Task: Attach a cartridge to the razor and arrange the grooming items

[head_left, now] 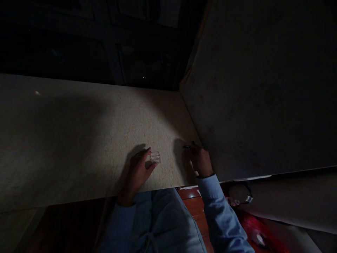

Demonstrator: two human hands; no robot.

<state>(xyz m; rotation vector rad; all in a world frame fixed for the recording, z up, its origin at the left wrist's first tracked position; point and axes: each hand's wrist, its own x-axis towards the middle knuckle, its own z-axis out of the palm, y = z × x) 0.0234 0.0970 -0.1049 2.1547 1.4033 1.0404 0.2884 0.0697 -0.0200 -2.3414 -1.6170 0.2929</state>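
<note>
Our left hand (139, 172) holds a small clear case (155, 157) between thumb and fingers, low over or on the pale surface (105, 140); we cannot tell which. To its right, near the wall (252, 105), our right hand (202, 161) grips a small dark object (187, 146) in closed fingertips, well apart from the case.
</note>
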